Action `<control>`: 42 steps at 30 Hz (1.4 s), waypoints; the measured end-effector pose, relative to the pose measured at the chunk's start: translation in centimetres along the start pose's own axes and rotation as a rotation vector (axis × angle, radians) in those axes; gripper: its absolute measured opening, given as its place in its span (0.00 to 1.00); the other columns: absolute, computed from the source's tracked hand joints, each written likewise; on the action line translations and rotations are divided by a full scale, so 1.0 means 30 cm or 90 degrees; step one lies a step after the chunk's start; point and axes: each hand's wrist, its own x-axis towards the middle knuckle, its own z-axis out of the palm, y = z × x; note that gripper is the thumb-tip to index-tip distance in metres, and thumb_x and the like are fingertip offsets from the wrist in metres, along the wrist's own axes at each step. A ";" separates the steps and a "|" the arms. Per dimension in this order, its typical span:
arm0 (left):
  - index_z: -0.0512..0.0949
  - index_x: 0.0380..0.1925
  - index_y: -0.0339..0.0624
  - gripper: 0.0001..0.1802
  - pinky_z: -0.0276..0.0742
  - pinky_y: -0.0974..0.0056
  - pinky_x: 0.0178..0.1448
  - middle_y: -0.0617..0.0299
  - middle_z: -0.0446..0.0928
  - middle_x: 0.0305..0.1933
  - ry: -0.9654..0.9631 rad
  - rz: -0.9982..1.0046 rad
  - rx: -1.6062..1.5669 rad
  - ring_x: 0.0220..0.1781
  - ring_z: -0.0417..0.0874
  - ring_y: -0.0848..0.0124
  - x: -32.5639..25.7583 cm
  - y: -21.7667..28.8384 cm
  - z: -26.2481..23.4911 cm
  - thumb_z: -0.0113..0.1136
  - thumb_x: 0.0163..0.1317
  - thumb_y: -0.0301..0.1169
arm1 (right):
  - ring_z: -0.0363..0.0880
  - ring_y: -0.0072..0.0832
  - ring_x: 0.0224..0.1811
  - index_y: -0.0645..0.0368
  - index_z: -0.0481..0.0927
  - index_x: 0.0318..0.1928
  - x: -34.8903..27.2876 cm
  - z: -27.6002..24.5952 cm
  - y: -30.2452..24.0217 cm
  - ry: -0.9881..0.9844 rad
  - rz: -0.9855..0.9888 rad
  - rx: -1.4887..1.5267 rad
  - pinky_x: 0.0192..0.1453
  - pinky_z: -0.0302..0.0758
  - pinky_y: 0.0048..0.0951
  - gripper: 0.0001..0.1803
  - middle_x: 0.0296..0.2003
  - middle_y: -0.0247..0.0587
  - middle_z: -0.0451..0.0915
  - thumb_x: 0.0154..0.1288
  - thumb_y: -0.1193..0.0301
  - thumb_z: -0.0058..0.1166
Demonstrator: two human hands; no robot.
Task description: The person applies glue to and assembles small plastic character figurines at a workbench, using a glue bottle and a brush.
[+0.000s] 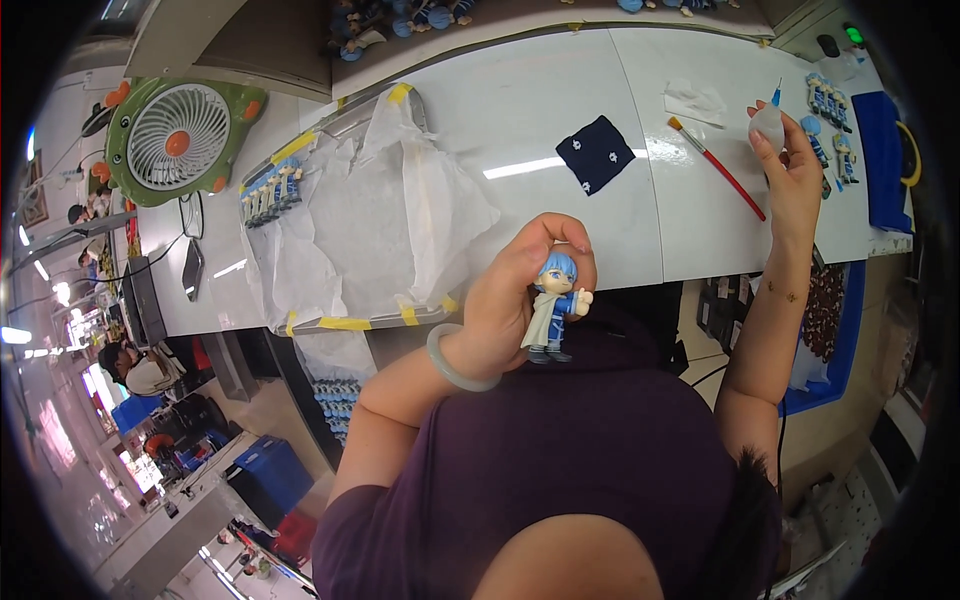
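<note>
Held upright in front of my chest is a small figurine [552, 308] with light blue hair, a pale cape and blue clothes. My left hand [510, 285] is closed around it from behind, fingertips above its head. At the far right of the table, my right hand [797, 172] is closed on a whitish squeeze bottle [767, 125], whose blue needle tip [776, 95] points upward. More figurines [828, 103] of the same kind lie beside that hand. Left of it are a red-handled paintbrush [722, 172] and a crumpled white tissue [695, 102].
A dark patterned cloth [595, 155] lies mid-table. On the left, a tray lined with white paper [370, 230] carries a row of figurines [272, 193]. Beyond are a green fan [175, 140] and a phone [193, 268]. Blue bins [885, 170] stand at the right; a shelf [520, 50] runs behind.
</note>
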 end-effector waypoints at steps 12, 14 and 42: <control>0.58 0.44 0.41 0.17 0.64 0.74 0.34 0.57 0.68 0.27 -0.040 0.041 0.008 0.29 0.67 0.76 0.003 -0.009 -0.005 0.35 0.64 0.42 | 0.72 0.20 0.39 0.65 0.72 0.47 -0.057 0.024 -0.088 -0.098 0.011 0.150 0.44 0.67 0.18 0.20 0.40 0.40 0.77 0.54 0.70 0.55; 0.58 0.44 0.42 0.17 0.64 0.73 0.35 0.57 0.68 0.28 -0.058 0.045 -0.035 0.30 0.67 0.76 0.004 -0.010 0.000 0.34 0.65 0.43 | 0.73 0.22 0.42 0.65 0.72 0.47 -0.086 0.025 -0.119 -0.137 0.023 0.180 0.48 0.67 0.20 0.19 0.41 0.41 0.76 0.54 0.71 0.55; 0.53 0.47 0.45 0.27 0.64 0.73 0.39 0.55 0.63 0.39 -0.094 0.061 0.170 0.34 0.65 0.74 -0.011 -0.002 -0.001 0.57 0.54 0.38 | 0.72 0.23 0.42 0.63 0.69 0.46 -0.302 0.070 -0.250 -0.490 0.159 0.393 0.49 0.68 0.23 0.16 0.38 0.38 0.74 0.55 0.76 0.53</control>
